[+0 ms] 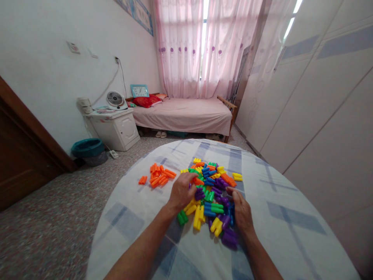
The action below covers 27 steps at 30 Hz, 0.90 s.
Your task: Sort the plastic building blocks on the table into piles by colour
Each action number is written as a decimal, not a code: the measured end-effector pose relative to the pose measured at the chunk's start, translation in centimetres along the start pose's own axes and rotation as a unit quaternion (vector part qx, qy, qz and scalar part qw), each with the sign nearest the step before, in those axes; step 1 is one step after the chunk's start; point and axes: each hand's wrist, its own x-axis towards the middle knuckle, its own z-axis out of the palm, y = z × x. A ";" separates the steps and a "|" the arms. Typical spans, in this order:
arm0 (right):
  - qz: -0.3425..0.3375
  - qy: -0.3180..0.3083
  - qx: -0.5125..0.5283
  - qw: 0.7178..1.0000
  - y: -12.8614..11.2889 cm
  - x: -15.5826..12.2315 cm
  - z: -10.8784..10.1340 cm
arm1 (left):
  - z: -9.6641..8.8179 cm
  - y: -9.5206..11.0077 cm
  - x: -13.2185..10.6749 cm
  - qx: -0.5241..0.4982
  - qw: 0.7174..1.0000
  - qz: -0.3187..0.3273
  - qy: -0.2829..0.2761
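Two bare hands rest on a heap of plastic blocks on a round table [291, 233] covered with a pale checked cloth. The left hand [182, 191] lies palm down on the left side of the mixed pile [214, 194], its fingers curled into the pieces near an orange one. Whether it grips a block cannot be told. The right hand [242, 210] lies along the pile's right side, fingers stretched forward and loose, holding nothing that shows, with purple and blue pieces just beside it.

The mixed pile of yellow, green, blue, purple and orange sits at the middle of the table, reaching toward the far edge. A separate cluster of orange blocks [160, 175] lies well apart, toward the left edge, with one stray orange piece [142, 179] just beside it.

Beyond the table stand a pink bed [186, 112], a white cabinet [116, 130] bearing a small fan [115, 99], and a teal bin [87, 148] on the floor.
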 end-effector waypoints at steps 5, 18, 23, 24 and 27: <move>-0.025 -0.011 -0.038 0.999 0.1 0.0 0.2 | -4.8 -5.1 1.2 0.164 0.979 -0.117 0.004; -0.028 -0.023 -0.078 0.996 0.2 0.2 0.2 | -6.8 -12.3 -1.0 0.217 0.918 -0.330 -0.030; -0.020 -0.035 -0.088 0.995 0.1 0.2 0.2 | -4.9 -11.2 -0.8 0.224 0.921 -0.320 -0.010; -0.020 -0.036 -0.088 0.995 0.1 0.2 0.2 | -4.6 -10.7 -0.7 0.233 0.919 -0.318 0.006; -0.022 -0.038 -0.087 0.995 0.3 0.2 0.2 | -3.4 -8.8 -0.3 0.262 0.937 -0.229 0.029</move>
